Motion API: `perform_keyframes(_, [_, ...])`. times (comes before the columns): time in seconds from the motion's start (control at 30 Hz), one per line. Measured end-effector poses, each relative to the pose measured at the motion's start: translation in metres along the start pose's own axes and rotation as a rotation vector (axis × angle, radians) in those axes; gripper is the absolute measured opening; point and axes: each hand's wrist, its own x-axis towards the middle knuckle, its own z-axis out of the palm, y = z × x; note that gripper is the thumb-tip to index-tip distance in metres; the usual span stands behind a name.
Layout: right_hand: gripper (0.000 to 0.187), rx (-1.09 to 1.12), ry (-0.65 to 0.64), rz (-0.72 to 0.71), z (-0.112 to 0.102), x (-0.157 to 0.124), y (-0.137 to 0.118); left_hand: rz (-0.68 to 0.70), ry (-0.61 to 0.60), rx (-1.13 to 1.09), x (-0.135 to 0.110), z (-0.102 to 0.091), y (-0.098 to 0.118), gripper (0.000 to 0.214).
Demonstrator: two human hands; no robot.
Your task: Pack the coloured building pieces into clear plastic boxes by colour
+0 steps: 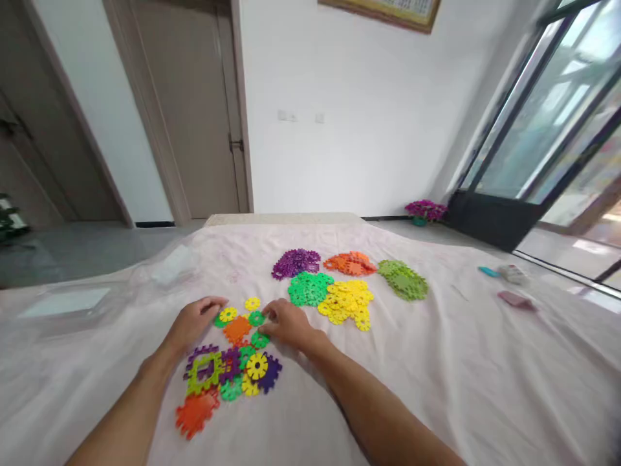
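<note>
Left hand (pixel 196 318), fingers curled beside a yellow disc (pixel 228 314), and right hand (pixel 287 323), thumb and forefinger narrowly apart at two green discs (pixel 256 318), flanked an orange square (pixel 237 330) on the cloth-covered counter (pixel 436 362). Whether either hand gripped anything, I could not tell. Beyond the right hand lay a yellow pile (pixel 345 299), with a green pile (pixel 309 288) touching it.

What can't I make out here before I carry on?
Head view:
Left hand: whether it grips anything; too small and blurred.
Right hand: its palm, hidden by its own back.
Yellow pile: lower pieces, under upper ones.
Framed picture: top, cut off by upper edge.
</note>
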Motion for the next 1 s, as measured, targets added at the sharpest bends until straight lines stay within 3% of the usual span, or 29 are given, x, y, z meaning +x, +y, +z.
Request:
perform_keyframes(0.27, [0.034,-0.172,0.079,-0.014,0.005,0.000,-0.014,-0.001,0.015,-0.023,-0.002,-0.001,-0.003,0.039])
perform_keyframes(0.5, [0.032,-0.038,0.135,0.034,0.009,0.002,-0.012,0.016,0.013,-0.024,0.000,0.000,-0.007,0.038])
perform_keyframes(0.63, [0.021,0.108,0.160,0.080,0.013,0.004,-0.010,0.016,0.020,-0.031,0.000,0.000,-0.009,0.038])
perform_keyframes(0.8, [0.015,0.274,0.345,0.077,0.009,0.013,0.004,0.005,0.014,-0.024,0.001,0.000,-0.009,0.040])
perform_keyframes(1.0, [0.019,0.224,0.619,0.173,-0.027,0.016,0.038,0.016,0.020,-0.014,0.001,-0.001,-0.009,0.039])
